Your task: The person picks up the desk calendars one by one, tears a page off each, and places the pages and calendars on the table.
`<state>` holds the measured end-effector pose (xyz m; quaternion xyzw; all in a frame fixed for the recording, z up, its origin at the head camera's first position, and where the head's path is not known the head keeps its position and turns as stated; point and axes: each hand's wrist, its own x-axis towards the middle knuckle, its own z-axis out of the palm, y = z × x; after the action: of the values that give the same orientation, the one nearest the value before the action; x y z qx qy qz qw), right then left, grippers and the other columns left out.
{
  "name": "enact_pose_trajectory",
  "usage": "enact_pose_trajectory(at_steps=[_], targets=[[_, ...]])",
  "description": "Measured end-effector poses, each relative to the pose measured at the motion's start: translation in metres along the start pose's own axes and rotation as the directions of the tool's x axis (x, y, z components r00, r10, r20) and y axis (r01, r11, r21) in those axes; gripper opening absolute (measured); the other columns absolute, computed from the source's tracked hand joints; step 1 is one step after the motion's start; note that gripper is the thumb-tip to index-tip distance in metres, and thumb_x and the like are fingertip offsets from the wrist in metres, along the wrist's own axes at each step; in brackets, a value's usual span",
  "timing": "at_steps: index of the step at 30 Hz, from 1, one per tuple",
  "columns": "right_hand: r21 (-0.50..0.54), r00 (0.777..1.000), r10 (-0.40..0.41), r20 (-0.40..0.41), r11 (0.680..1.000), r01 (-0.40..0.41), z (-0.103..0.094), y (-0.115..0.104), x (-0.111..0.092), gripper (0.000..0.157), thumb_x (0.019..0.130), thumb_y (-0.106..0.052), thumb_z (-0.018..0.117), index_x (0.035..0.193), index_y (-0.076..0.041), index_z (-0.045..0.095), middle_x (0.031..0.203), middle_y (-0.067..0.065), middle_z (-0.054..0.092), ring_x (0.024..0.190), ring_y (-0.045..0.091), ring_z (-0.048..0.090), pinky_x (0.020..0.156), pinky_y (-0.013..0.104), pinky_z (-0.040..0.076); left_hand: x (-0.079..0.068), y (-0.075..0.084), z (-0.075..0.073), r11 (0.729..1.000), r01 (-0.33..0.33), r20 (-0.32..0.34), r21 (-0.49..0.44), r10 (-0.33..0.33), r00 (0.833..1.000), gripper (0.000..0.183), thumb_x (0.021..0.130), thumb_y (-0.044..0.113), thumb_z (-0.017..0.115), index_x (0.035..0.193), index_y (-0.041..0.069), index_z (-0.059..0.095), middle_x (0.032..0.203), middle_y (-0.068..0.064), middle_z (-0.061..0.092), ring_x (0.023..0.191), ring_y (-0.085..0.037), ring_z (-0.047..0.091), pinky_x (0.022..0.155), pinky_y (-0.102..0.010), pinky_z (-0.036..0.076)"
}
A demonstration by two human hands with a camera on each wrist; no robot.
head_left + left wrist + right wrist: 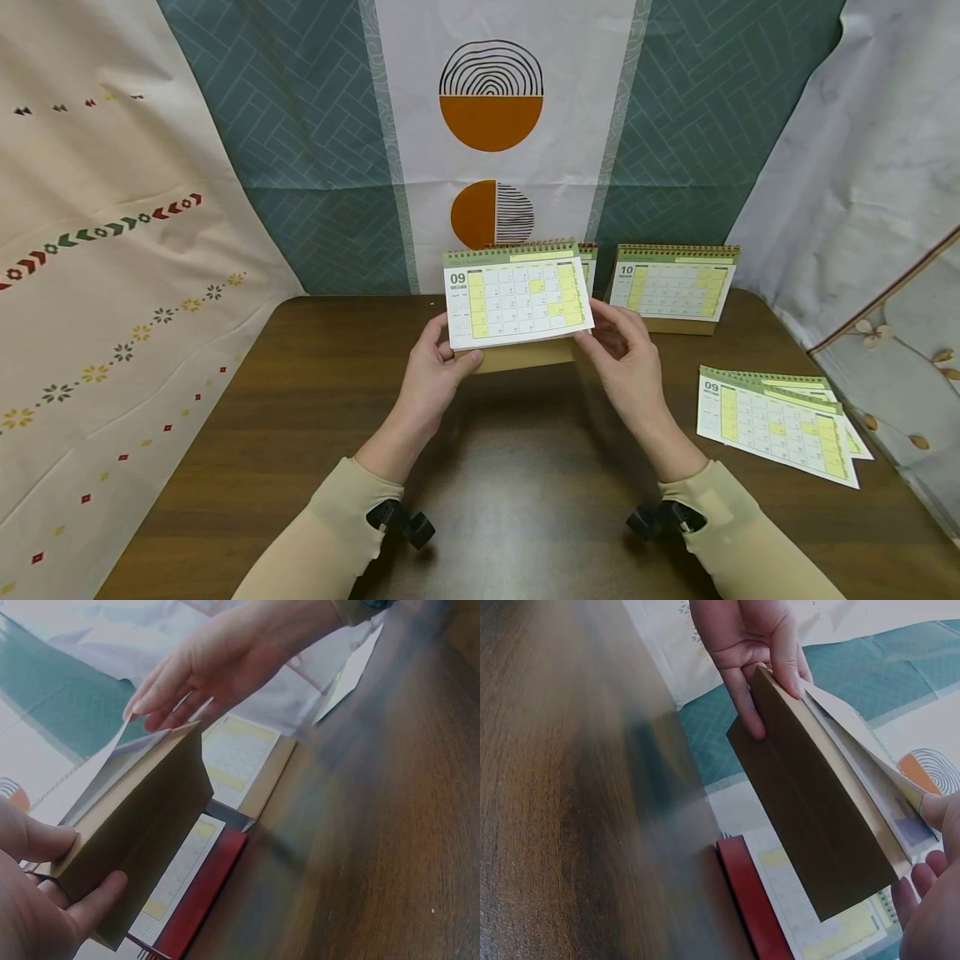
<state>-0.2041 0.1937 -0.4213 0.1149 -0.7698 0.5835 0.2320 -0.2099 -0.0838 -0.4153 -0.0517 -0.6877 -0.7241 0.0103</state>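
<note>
Above the table, my left hand grips a spiral-bound desk calendar by its lower left corner. The thumb is in front and the fingers are behind the brown cardboard stand. The calendar shows a page marked 09 and leans back slightly. At its lower right corner, my right hand pinches the front page between thumb and fingers. In the left wrist view, that page is lifted away from the sheets behind it, which stay against the stand.
A calendar open at 10 stands at the back right. A red-based calendar stands behind the held one, mostly hidden in the head view. Loose 09 pages overlap on the table's right side. Patterned cloth hangs behind the table.
</note>
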Motion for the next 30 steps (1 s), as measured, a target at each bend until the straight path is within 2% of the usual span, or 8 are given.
enact_pose_trajectory(at_steps=[9, 18, 22, 30], targets=[[-0.005, 1.0, -0.012, 0.011, 1.0, 0.012, 0.0002, 0.0008, 0.0003, 0.054, 0.104, -0.012, 0.08, 0.155, -0.014, 0.064, 0.138, 0.009, 0.06, 0.12, 0.016, 0.061, 0.104, 0.02, 0.052, -0.0005, -0.0009, 0.0015, 1.0, 0.006, -0.005, -0.004, -0.006, 1.0, 0.071, 0.1, -0.009, 0.075, 0.161, 0.013, 0.046, 0.118, -0.019, 0.08, 0.094, -0.019, 0.077, 0.082, -0.027, 0.058], [0.011, 0.999, -0.027, 0.017, 1.0, 0.027, -0.0001, 0.0025, 0.0002, 0.055, 0.104, -0.01, 0.08, 0.156, -0.014, 0.064, 0.14, 0.014, 0.059, 0.122, 0.016, 0.059, 0.104, 0.02, 0.051, -0.0016, -0.0018, 0.0021, 1.0, 0.0, 0.01, 0.004, 0.0, 1.0, 0.069, 0.1, -0.008, 0.075, 0.16, 0.012, 0.047, 0.12, -0.018, 0.08, 0.096, -0.018, 0.075, 0.084, -0.028, 0.058], [0.006, 0.999, -0.033, 0.011, 0.999, 0.033, 0.0001, 0.0031, 0.0002, 0.054, 0.103, -0.01, 0.08, 0.155, -0.014, 0.064, 0.14, 0.012, 0.059, 0.122, 0.016, 0.058, 0.103, 0.021, 0.051, -0.0017, -0.0022, 0.0022, 1.0, -0.011, 0.021, 0.004, 0.011, 1.0, 0.069, 0.101, -0.009, 0.075, 0.16, 0.012, 0.047, 0.121, -0.018, 0.08, 0.096, -0.018, 0.075, 0.084, -0.028, 0.058], [-0.018, 1.0, 0.005, 0.01, 1.0, -0.004, 0.0016, 0.0039, -0.0005, 0.052, 0.105, -0.013, 0.078, 0.155, -0.013, 0.063, 0.138, 0.01, 0.058, 0.118, 0.018, 0.059, 0.102, 0.022, 0.05, -0.0017, -0.0032, 0.0029, 1.0, -0.002, 0.015, 0.009, 0.001, 1.0, 0.068, 0.101, -0.008, 0.074, 0.16, 0.014, 0.047, 0.123, -0.017, 0.079, 0.095, -0.019, 0.075, 0.082, -0.027, 0.058]])
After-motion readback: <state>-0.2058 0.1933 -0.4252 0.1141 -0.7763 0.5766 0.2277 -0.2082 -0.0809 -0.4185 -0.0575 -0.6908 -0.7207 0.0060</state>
